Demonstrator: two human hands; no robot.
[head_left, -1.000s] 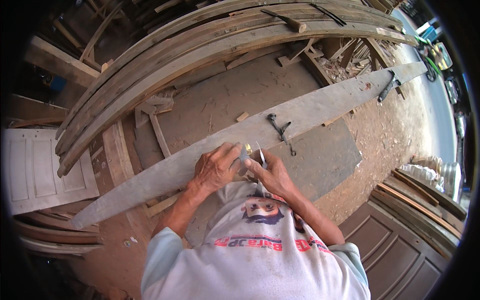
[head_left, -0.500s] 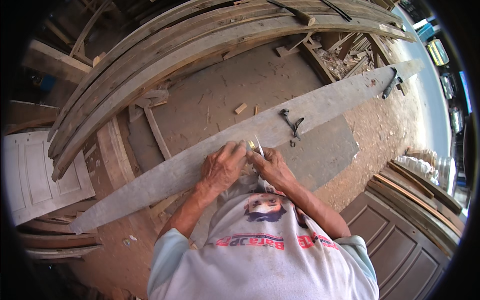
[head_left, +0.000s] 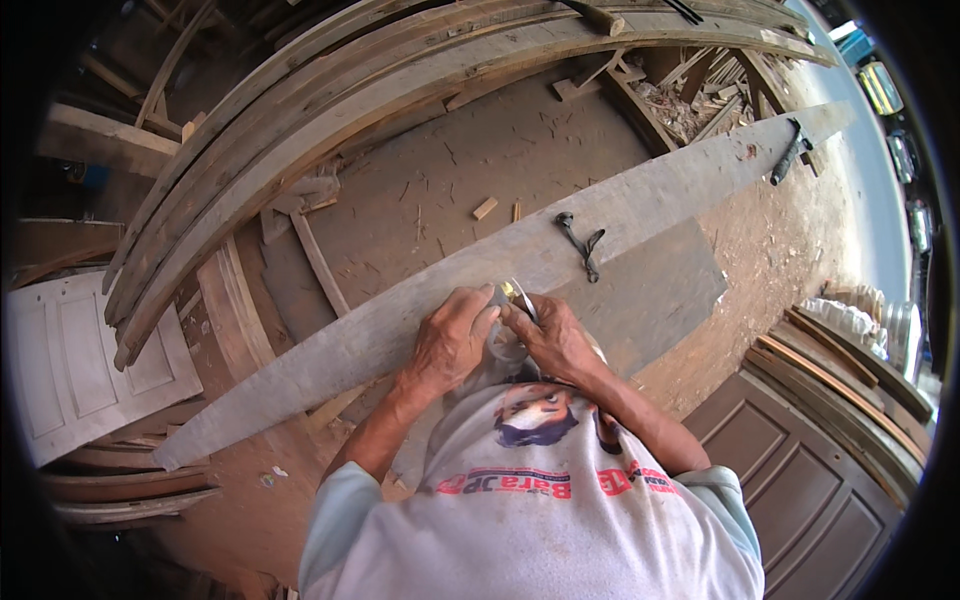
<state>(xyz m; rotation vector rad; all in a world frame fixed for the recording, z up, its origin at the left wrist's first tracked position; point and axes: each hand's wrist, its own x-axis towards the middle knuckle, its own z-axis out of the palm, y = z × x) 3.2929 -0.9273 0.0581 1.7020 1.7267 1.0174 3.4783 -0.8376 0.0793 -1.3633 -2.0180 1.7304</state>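
Observation:
My left hand [head_left: 456,330] is closed, pinching a small dark grey piece [head_left: 497,297] whose kind I cannot make out. A small yellow bit [head_left: 509,289] shows between the fingertips of both hands. My right hand [head_left: 556,338] is closed round a slim, pale, pointed strip [head_left: 523,298], perhaps a blade; its lower part is hidden in the fingers. Both hands are close together in front of my shirt, over the near edge of a long wooden plank [head_left: 430,300]. On that plank, beyond my right hand, lies a black tool with a curved handle [head_left: 582,246].
Another black-handled tool [head_left: 788,155] lies near the plank's far right end. Long curved timbers [head_left: 400,112] span the back, with a wooden-handled tool [head_left: 600,18] on top. A white panelled door [head_left: 85,375] is at left, a brown one [head_left: 785,480] at lower right. Wood scraps litter the floor.
The pale strip has tilted left at its tip, and more of the yellow bit shows. Both hands stay close together; the whole view has shifted slightly.

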